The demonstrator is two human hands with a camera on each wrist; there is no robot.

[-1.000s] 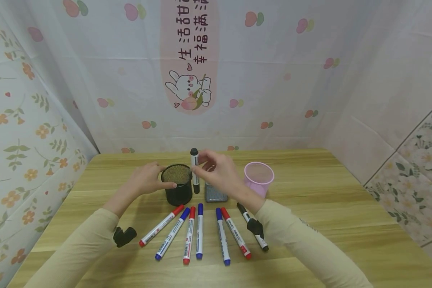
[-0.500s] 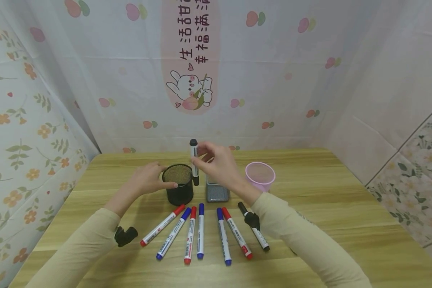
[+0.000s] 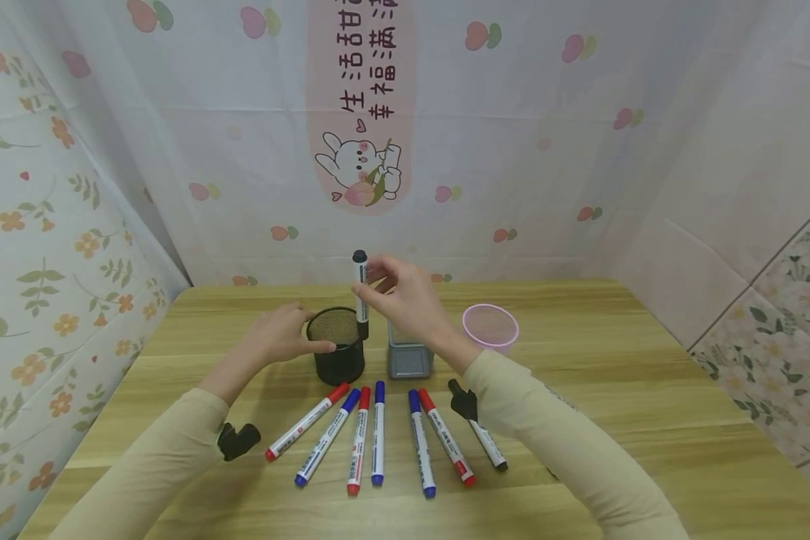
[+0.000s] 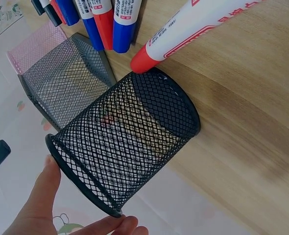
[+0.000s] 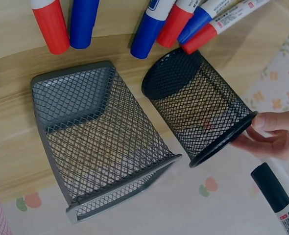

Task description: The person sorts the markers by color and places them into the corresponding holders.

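The left hand [image 3: 277, 335] grips the rim of the round black mesh cup [image 3: 340, 364], thumb on the near side; the left wrist view shows fingers at the rim of that cup [image 4: 125, 127]. Between thumb and fingers, the right hand [image 3: 408, 300] pinches a black-capped marker [image 3: 361, 289] upright, its lower end beside the cup's right rim. In the right wrist view this marker [image 5: 276, 193] hangs near the cup's opening, and the left hand [image 5: 276, 134] holds the rim of the cup [image 5: 198, 105].
A grey square mesh holder [image 3: 410, 362] stands right of the black cup, partly behind the right hand. Farther right is a pink cup [image 3: 490, 327]. Several red, blue and black markers lie fanned out in front, among them a blue one [image 3: 378, 435]. A patterned curtain [image 3: 513, 150] hangs behind.
The right hand has raised the marker and moved it slightly left, toward the black cup's rim. The left hand keeps its grip on the cup.
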